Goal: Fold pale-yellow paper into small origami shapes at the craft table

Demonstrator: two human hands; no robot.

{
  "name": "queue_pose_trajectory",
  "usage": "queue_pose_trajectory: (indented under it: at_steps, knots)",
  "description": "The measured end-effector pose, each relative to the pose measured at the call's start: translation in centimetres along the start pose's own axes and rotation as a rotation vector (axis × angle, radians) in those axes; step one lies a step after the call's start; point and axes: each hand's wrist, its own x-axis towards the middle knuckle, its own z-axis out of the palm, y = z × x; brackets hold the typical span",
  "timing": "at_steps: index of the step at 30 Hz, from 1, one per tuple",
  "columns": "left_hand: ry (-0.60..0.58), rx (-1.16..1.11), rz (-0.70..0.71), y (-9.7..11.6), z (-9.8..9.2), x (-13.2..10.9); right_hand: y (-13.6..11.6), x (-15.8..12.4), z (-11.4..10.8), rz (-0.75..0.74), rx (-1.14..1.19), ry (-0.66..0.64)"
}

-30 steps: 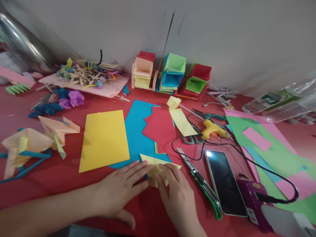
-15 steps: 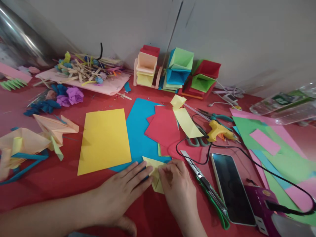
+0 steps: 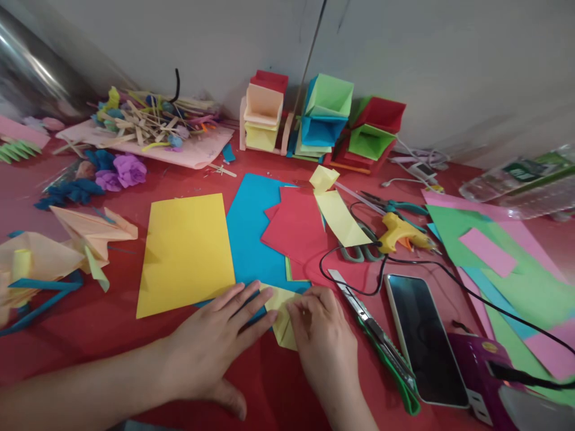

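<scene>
Right now, a small folded piece of pale yellow paper [image 3: 283,332] lies on the red bench [image 3: 265,398], between the person's two hands. The left hand [image 3: 211,344] is spread wide and flat, its fingertips resting on the paper's left part and its thumb pointing well away. The right hand [image 3: 326,335] keeps a narrow grip, thumb and curled fingers pinched at the paper's right side; its fingers partly hide the folds from me.

Just beyond lies a large blue paper sheet [image 3: 251,233], overlapped by a bright yellow rectangular sheet [image 3: 186,254] on the left and square-cornered red sheets [image 3: 299,224] on the right. Near the right hand sits a metal-bladed snap-off knife [image 3: 372,329] beside a dark-screened smartphone [image 3: 426,341]. Farther off, a yellow glue gun [image 3: 399,233] touches a long pale yellow paper strip [image 3: 344,221]. Over to the left I see purple crumpled-paper flowers [image 3: 130,170] and a heap of thin wooden sticks [image 3: 146,126]. Stacked open boxes of coloured paper [image 3: 326,131] stand against the grey wall [image 3: 404,54].
</scene>
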Motion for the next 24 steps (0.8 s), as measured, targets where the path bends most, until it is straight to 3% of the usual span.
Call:
queue_pose_trajectory:
  at_steps: [9,24]
  knots:
    - [-0.043,-0.042,0.086,-0.18,-0.29,0.05,0.11,0.11,-0.07,-0.008,0.015,-0.001]
    - [-0.058,-0.044,0.072,-0.29,-0.80,0.32,0.18,0.01,0.02,-0.016,0.026,0.010]
